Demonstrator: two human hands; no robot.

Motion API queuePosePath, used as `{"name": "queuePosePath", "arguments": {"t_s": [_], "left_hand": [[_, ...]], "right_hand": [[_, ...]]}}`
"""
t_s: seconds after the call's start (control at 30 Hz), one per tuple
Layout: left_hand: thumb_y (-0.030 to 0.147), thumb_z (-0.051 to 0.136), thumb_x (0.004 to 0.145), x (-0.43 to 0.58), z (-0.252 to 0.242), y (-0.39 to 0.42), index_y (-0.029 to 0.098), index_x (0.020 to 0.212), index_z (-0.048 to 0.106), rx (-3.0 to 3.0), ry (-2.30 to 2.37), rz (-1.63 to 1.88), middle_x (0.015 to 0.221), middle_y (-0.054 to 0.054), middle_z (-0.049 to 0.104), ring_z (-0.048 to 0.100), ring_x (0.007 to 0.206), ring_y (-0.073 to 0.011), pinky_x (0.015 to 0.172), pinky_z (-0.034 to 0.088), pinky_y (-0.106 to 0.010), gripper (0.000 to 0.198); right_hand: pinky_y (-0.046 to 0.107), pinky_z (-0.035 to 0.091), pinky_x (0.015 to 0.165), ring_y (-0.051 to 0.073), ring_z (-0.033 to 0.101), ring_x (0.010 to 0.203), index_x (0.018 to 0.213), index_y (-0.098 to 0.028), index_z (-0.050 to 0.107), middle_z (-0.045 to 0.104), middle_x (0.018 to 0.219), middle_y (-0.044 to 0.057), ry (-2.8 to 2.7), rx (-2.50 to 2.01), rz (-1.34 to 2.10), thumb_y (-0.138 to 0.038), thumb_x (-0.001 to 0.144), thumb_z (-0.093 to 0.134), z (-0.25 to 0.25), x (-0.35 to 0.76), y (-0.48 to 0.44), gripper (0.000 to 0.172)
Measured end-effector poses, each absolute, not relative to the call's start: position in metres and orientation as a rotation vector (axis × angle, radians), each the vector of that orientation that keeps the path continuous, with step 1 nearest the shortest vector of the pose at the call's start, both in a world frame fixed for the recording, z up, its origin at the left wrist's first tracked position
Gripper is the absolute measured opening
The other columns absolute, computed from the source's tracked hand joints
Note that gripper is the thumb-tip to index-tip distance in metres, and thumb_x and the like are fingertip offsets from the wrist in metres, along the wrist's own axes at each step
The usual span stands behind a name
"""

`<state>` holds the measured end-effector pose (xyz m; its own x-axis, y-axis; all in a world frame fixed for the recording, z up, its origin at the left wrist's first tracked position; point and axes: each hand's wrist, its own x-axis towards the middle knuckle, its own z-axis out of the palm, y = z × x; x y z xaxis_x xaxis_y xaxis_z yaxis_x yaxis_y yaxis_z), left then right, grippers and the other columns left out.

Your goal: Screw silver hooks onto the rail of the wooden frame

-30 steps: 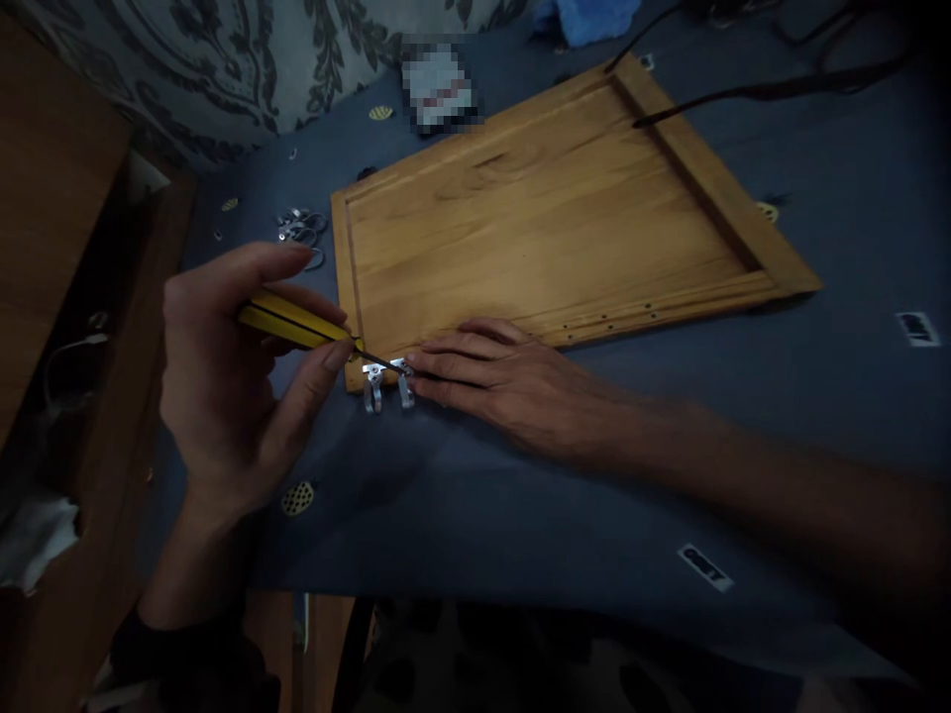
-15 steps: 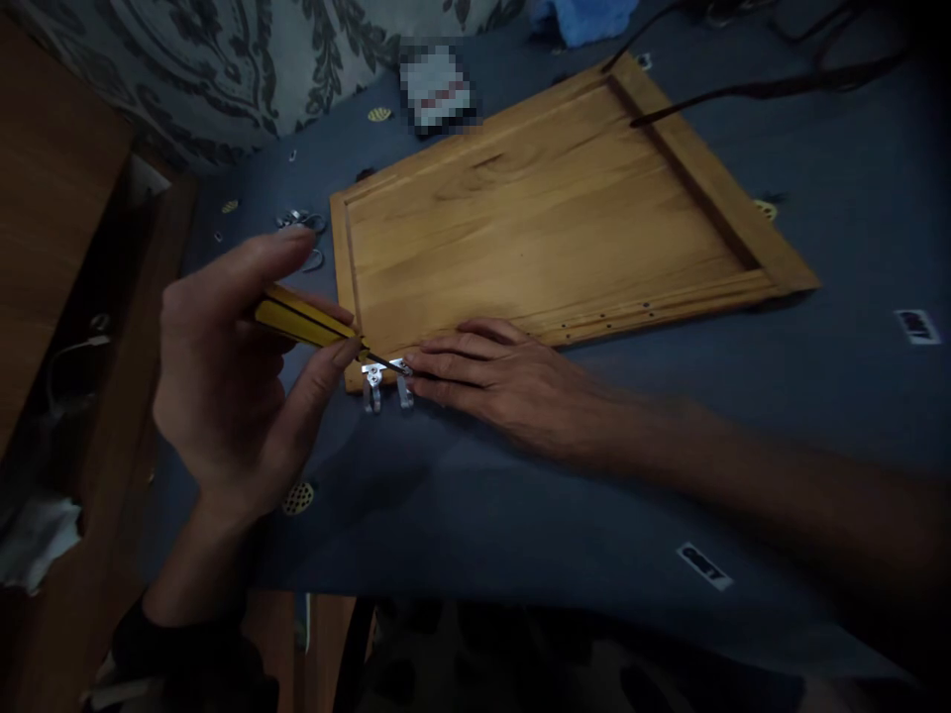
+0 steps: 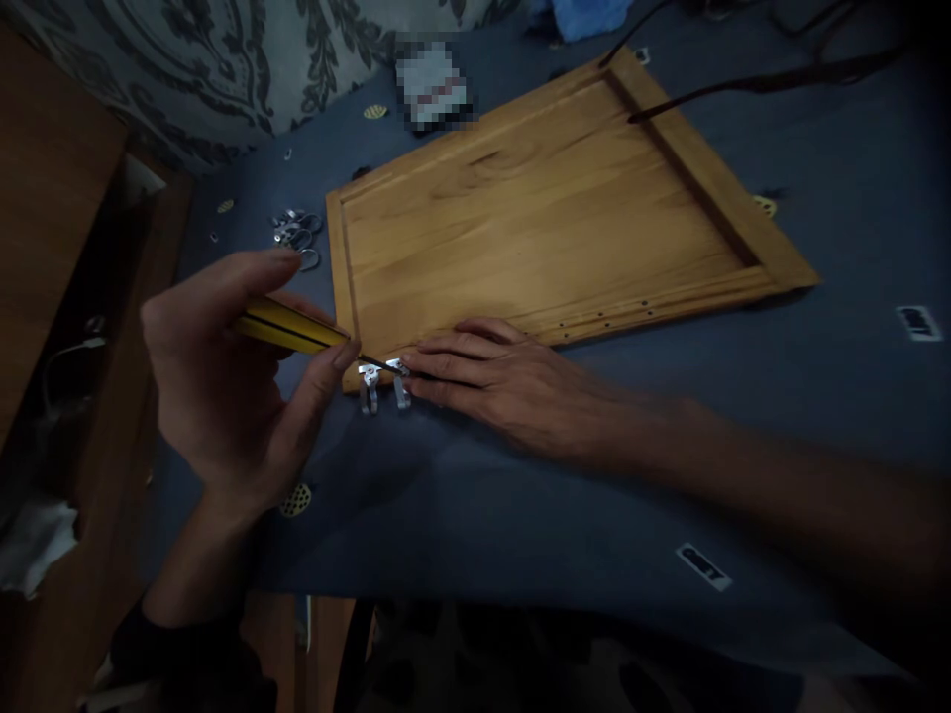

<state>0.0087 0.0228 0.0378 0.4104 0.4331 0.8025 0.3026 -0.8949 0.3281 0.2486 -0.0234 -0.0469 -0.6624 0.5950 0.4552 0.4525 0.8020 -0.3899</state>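
A yellow-handled screwdriver is gripped in my left hand, thumb and fingers around the handle. Its thin shaft slants down to the right, the tip beside my right fingertips. Two small silver metal hooks sit at the near left edge of a framed wooden board, their curved ends sticking out past it. My right hand lies flat with fingers stretched out on that edge, fingertips touching or right beside the second hook. What lies under those fingertips is hidden.
Several loose metal hooks or rings lie left of the board. A pixelated box and a blue cloth are behind it. Dark straps reach over the board's far right corner. Small dark holes dot its near edge.
My left hand and the screwdriver handle have shifted slightly left and down. The shaft still points at the second hook. My right hand stays in place.
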Motion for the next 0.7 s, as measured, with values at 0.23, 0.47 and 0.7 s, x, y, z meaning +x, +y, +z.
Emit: {"name": "queuePosePath", "arguments": {"t_s": [0.23, 0.47, 0.7], "left_hand": [[0.018, 0.098, 0.067, 0.0026, 0.0406, 0.0267, 0.035, 0.135, 0.069, 2.581, 0.67, 1.498, 0.127, -0.002, 0.064, 0.075, 0.078, -0.0179, 0.061, 0.071, -0.036, 0.075], [0.018, 0.099, 0.063, 0.0034, 0.0325, 0.0286, 0.039, 0.133, 0.069, 2.482, 0.652, 1.525, 0.125, -0.001, 0.063, 0.075, 0.079, -0.0197, 0.056, 0.069, -0.036, 0.079], [0.015, 0.098, 0.063, 0.0062, 0.0346, 0.023, 0.038, 0.131, 0.07, 2.442, 0.722, 1.51, 0.124, -0.001, 0.063, 0.074, 0.08, -0.0197, 0.062, 0.073, -0.039, 0.077]], "right_hand": [[0.053, 0.035, 0.121, 0.024, 0.048, 0.148, 0.148, -0.02, 0.057, 0.06, 0.156, 0.011, -2.418, -0.738, 0.279, -0.017, 0.108, 0.043, -0.053, 0.2501, -0.0229, 0.042], [0.051, 0.037, 0.12, 0.024, 0.049, 0.147, 0.145, -0.022, 0.059, 0.061, 0.155, 0.009, -2.432, -0.776, 0.232, -0.018, 0.11, 0.041, -0.0495, 0.2475, -0.0224, 0.04], [0.046, 0.037, 0.12, 0.024, 0.051, 0.146, 0.144, -0.016, 0.06, 0.062, 0.153, 0.009, -2.46, -0.783, 0.186, -0.022, 0.114, 0.03, -0.0455, 0.2476, -0.0237, 0.043]]}}
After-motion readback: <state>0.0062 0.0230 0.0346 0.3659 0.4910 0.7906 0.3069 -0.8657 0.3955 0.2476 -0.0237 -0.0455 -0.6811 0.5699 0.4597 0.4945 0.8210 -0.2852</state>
